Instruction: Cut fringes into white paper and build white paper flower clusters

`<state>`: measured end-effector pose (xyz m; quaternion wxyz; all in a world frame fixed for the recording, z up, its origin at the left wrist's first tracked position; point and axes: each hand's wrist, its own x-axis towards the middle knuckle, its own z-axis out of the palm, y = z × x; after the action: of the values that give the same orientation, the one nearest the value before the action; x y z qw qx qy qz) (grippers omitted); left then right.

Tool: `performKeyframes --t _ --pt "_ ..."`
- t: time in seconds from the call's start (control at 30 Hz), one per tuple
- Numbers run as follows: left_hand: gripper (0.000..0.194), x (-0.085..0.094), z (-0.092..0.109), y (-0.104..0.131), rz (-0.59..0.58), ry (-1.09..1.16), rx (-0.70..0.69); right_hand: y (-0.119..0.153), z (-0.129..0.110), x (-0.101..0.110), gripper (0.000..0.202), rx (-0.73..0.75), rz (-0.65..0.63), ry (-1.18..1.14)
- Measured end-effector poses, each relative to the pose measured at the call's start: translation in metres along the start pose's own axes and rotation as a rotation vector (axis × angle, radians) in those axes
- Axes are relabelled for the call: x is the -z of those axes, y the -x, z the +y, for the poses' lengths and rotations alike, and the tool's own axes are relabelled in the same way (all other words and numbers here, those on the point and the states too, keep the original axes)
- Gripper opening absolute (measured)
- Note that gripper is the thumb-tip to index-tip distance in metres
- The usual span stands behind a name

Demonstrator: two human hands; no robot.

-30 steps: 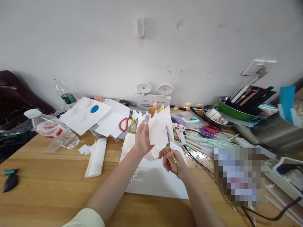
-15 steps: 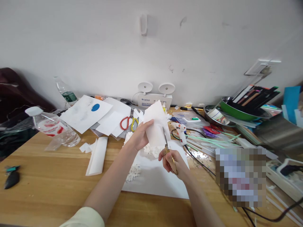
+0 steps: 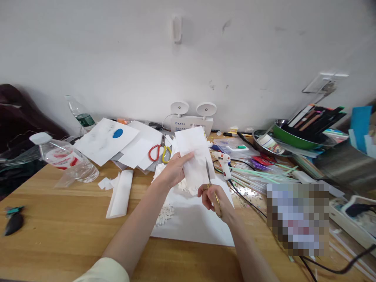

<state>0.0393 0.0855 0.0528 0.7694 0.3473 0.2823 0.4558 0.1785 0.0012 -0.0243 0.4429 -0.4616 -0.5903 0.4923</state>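
My left hand (image 3: 177,169) pinches a white sheet of paper (image 3: 196,150) by its left side, thumb on top, and holds it upright above the table. In my right hand (image 3: 216,199) are gold-handled scissors (image 3: 208,172), their blades pointing up along the paper's right edge. Whether the blades touch the paper I cannot tell. Below lies a larger white sheet (image 3: 194,225), bearing a bumpy white paper piece (image 3: 189,189) partly hidden behind the held paper. A smaller clump of white bits (image 3: 165,214) rests near my left forearm.
Left are a folded paper strip (image 3: 120,194), paper scraps (image 3: 107,183), a large bottle (image 3: 66,158) and loose sheets (image 3: 107,143). Red-and-yellow-handled scissors (image 3: 160,152) lie behind. To the right stand a hot glue gun (image 3: 223,164) with its cable, thin sticks (image 3: 258,176) and a green bowl of pens (image 3: 296,139).
The paper has turned more upright and shifted slightly right and down in my left hand. The scissors have moved a little right, away from their earlier place over the paper.
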Motion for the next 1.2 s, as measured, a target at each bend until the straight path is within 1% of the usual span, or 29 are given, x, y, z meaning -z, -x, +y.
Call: performKeyframes --t 0.1,0.3,0.57,0.8,1.0,1.2 --pt "0.021 0.0007 -0.0013 -0.0003 -0.012 -0.019 0.025 -0.001 0.0023 0.0012 0.057 -0.021 -0.017 -0.008" --pt "0.019 -0.0005 -0.0021 0.0012 -0.035 -0.011 0.038 -0.0023 0.0027 0.0023 0.057 -0.059 -0.004 -0.007" --pt "0.022 0.0005 -0.0019 0.0007 -0.024 -0.022 0.027 -0.003 0.0008 0.0005 0.056 -0.069 0.014 0.017" --pt "0.022 0.0004 -0.001 0.0 -0.014 -0.029 0.024 -0.0048 -0.0016 -0.0035 0.054 -0.084 0.053 -0.025" --pt "0.021 0.0016 -0.0001 -0.0009 0.017 -0.025 0.027 -0.0062 0.0027 -0.0038 0.053 -0.154 0.051 -0.057" --pt "0.017 0.0034 -0.0002 -0.0017 0.002 -0.003 0.027 -0.006 0.0036 -0.0013 0.052 -0.201 0.037 -0.052"
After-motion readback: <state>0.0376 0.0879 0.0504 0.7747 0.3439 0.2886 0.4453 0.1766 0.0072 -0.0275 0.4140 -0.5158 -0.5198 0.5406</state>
